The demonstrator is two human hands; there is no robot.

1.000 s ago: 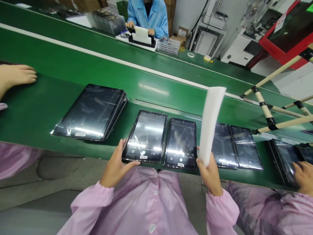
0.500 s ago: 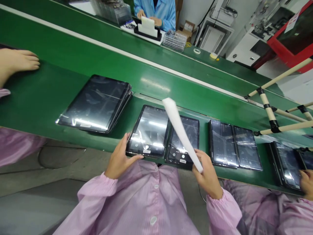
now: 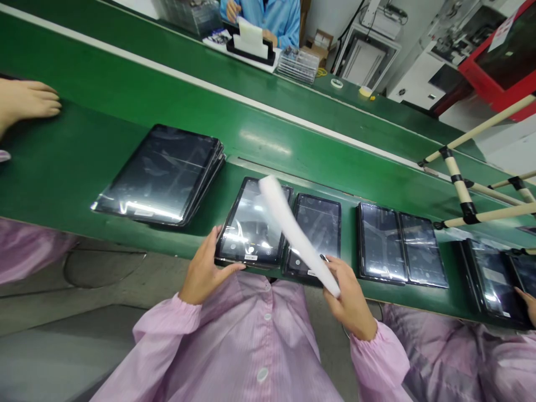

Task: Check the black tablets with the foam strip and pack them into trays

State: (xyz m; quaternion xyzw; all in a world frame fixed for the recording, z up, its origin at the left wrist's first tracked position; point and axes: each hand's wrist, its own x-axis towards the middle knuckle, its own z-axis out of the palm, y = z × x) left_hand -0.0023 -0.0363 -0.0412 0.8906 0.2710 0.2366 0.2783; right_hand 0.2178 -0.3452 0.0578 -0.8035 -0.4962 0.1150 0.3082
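Note:
My left hand [image 3: 206,271] grips the near left corner of a black tablet [image 3: 243,223], thumb along its front edge and fingers at its side. The tablet lies face up, its glossy screen showing small round icons and a white label. My right hand [image 3: 352,297] is closed on one end of a long, thin white strip [image 3: 293,231], whose material I cannot make out. The strip slants up and left over the gap between the two tablets, its far end above the left one. Beside it lies a second tablet [image 3: 320,220], partly hidden by the strip and my fingers.
Left is a stack of tablets [image 3: 163,173]. More tablets [image 3: 383,240] lie right, and a co-worker's hand [image 3: 528,306] touches others at the far right. Another person's hand [image 3: 29,103] rests far left. A pipe frame [image 3: 460,190] stands on the green bench [image 3: 104,245].
My right hand and the white strip have shifted left, so the strip's far end now lies over the left tablet. My left hand keeps its grip.

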